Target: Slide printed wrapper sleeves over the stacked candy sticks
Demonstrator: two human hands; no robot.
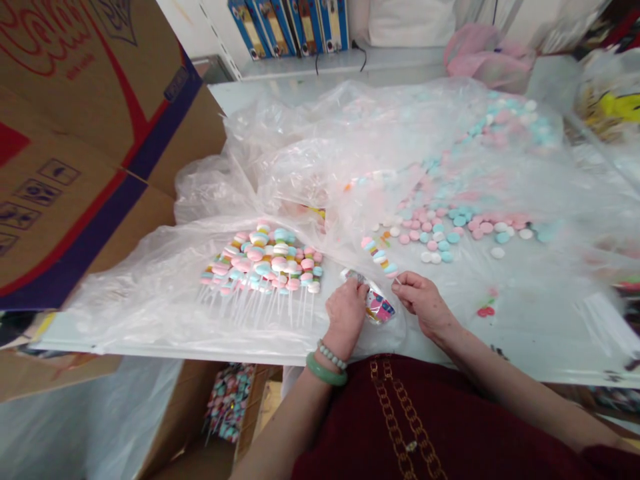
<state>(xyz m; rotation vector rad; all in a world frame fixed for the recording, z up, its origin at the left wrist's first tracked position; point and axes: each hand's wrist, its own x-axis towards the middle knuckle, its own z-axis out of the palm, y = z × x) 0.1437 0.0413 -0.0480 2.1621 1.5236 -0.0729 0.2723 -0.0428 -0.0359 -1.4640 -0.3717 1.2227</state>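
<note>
My left hand [345, 310] pinches a small clear bag with a colourful printed label [379, 305], close to its open end. My right hand [423, 301] grips the thin white stick of a skewer of pastel candy discs [379, 255] between thumb and fingers. The skewer's tip points up and left toward the bag's far side. A heap of similar candy skewers [263, 263] lies to the left of my hands, on clear plastic sheeting [150, 293]. Loose pink, blue and white candy discs [453, 227] are scattered to the right.
A large printed cardboard box [85, 153] looms at the left edge of the white table [500, 353]. Below the table edge, an open carton [185, 413] holds more skewers [229, 403]. Blue-and-white boxes [287, 27] and a pink plastic bag [485, 57] stand at the back.
</note>
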